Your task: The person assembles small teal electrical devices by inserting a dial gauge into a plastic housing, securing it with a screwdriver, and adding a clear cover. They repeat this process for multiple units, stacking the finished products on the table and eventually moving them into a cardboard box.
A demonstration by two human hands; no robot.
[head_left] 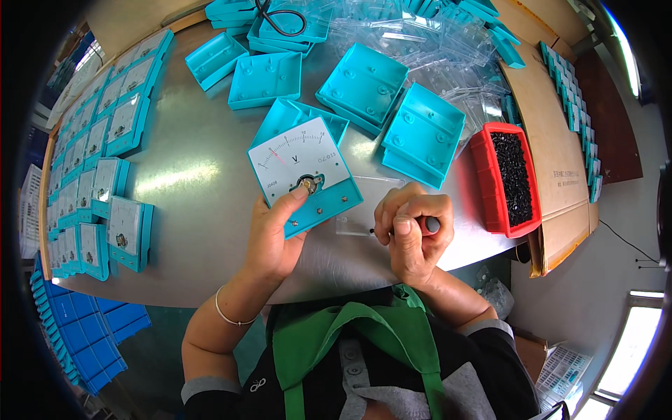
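My left hand [274, 241] grips a voltmeter [297, 155] with a white scale face and a turquoise base, tilted toward me. The thumb presses near the round metal movement [308, 184] at its middle. To the right, my right hand [418, 241] is closed around a screwdriver [430, 225] with a red and grey handle; most of it is hidden by the fingers. A small dark tip shows by the fingertips, but I cannot tell whether it bears a screw. Between the hands, a clear plastic cover [350, 222] lies on the metal table [189, 241].
At the right stands a red bin [494, 203] of small black parts, beside cardboard [560, 161]. Turquoise cases [362, 84] and a heap of clear covers [448, 56] fill the far side. Rows of assembled meters [126, 126] line the left. Blue crates [91, 322] sit below.
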